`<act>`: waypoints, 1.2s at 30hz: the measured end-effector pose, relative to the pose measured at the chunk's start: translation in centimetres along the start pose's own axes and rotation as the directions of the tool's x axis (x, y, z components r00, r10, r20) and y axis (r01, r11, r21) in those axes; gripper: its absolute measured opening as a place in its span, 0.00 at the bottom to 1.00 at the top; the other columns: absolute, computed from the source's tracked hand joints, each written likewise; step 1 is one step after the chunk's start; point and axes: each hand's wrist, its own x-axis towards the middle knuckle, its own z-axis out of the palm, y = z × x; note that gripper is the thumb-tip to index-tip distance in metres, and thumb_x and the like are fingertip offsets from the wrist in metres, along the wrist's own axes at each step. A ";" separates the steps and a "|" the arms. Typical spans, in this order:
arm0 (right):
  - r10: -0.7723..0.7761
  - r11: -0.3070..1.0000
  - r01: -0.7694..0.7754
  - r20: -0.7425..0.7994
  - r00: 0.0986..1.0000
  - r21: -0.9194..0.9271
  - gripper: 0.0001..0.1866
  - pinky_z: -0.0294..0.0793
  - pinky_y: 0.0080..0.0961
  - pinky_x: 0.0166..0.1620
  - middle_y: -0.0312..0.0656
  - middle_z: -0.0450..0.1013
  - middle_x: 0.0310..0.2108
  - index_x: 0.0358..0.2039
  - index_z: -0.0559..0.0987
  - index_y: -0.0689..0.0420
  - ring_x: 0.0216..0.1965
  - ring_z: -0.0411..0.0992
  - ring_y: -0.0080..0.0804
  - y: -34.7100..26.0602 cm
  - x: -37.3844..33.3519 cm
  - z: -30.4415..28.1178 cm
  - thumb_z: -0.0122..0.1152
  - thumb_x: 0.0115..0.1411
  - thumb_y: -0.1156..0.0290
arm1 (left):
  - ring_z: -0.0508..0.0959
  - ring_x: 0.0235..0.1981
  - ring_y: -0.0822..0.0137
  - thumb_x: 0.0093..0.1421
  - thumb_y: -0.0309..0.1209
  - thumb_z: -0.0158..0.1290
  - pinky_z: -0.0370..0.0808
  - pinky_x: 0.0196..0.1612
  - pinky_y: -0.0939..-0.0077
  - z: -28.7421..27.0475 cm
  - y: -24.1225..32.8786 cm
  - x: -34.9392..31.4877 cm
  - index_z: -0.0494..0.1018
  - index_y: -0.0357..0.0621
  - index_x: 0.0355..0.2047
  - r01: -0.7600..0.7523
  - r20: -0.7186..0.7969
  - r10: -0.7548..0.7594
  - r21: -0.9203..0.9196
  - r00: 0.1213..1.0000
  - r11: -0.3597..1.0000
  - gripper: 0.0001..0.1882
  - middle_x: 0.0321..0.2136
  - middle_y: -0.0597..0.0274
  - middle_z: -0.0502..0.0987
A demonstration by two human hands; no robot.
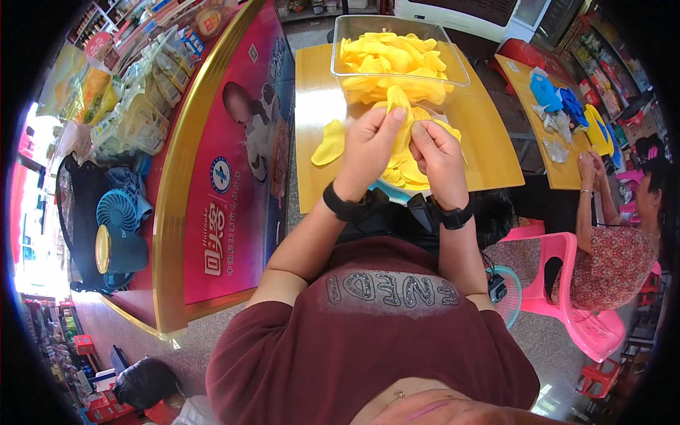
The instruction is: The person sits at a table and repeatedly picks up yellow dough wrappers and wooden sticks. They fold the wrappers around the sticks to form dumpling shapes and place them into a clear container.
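My left hand (370,140) pinches a yellow petal-shaped piece of soft sheet (398,97) between thumb and fingers. Close beside it on the right, my right hand (440,157) is also closed, its thumb and fingertips pinching the lower part of the same yellow stuff. Below both hands a pile of similar yellow pieces (405,173) lies in a light blue-rimmed container, partly hidden by my hands and wrists. Beyond them stands a clear plastic bin (459,69) heaped with more such pieces. One loose yellow piece (329,143) lies on the table left of my left hand.
The wooden table (313,88) holds all this. A pink counter with a gold edge (185,152) stands at the left. On the right a co-worker (616,262) sits at another table (533,95) bearing blue and yellow pieces. A pink plastic chair (567,258) stands between us.
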 end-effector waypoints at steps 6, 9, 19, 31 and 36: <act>-0.010 0.999 0.010 -0.002 1.000 -0.052 0.11 0.57 0.15 0.26 0.29 0.63 0.19 0.33 0.76 0.62 0.22 0.58 0.15 0.5 0.5 -0.3 0.52 0.67 0.68 | 0.66 0.25 0.83 0.66 0.35 0.51 0.64 0.26 0.84 -0.9 -0.2 0.6 0.74 0.36 0.32 0.005 0.079 -0.023 0.218 0.997 0.976 0.13 0.23 0.74 0.71; -0.031 0.989 0.041 0.074 0.997 -0.143 0.11 0.59 0.15 0.26 0.29 0.64 0.20 0.33 0.76 0.63 0.22 0.59 0.15 1.5 0.8 -0.6 0.53 0.67 0.68 | 0.72 0.32 0.82 0.67 0.34 0.50 0.69 0.35 0.87 -1.3 -0.1 1.0 0.76 0.36 0.41 0.022 0.054 -0.032 0.173 0.998 0.985 0.13 0.33 0.69 0.77; -0.019 0.997 0.021 -0.031 0.999 0.070 0.11 0.61 0.13 0.27 0.29 0.67 0.22 0.37 0.77 0.63 0.23 0.61 0.14 1.4 -0.6 1.9 0.53 0.67 0.67 | 0.74 0.37 0.79 0.67 0.32 0.50 0.71 0.41 0.85 0.1 1.8 0.0 0.76 0.33 0.43 -0.069 -0.099 0.054 -0.150 0.994 0.986 0.13 0.36 0.65 0.79; -0.015 0.996 0.006 0.093 0.996 0.092 0.12 0.58 0.12 0.27 0.28 0.65 0.21 0.38 0.77 0.63 0.23 0.60 0.12 0.4 -1.1 2.0 0.50 0.68 0.67 | 0.73 0.29 0.82 0.66 0.33 0.52 0.69 0.32 0.88 -0.3 3.2 -0.8 0.77 0.34 0.41 -0.060 -0.127 0.028 -0.252 0.991 0.966 0.13 0.31 0.67 0.78; -0.005 0.993 -0.006 0.099 0.995 0.114 0.12 0.56 0.12 0.25 0.27 0.63 0.20 0.38 0.77 0.63 0.22 0.58 0.12 0.1 -1.4 1.7 0.50 0.68 0.67 | 0.74 0.28 0.81 0.64 0.31 0.55 0.70 0.31 0.87 -0.2 3.4 -0.9 0.77 0.33 0.40 -0.105 -0.118 0.077 -0.249 0.990 0.963 0.12 0.30 0.67 0.78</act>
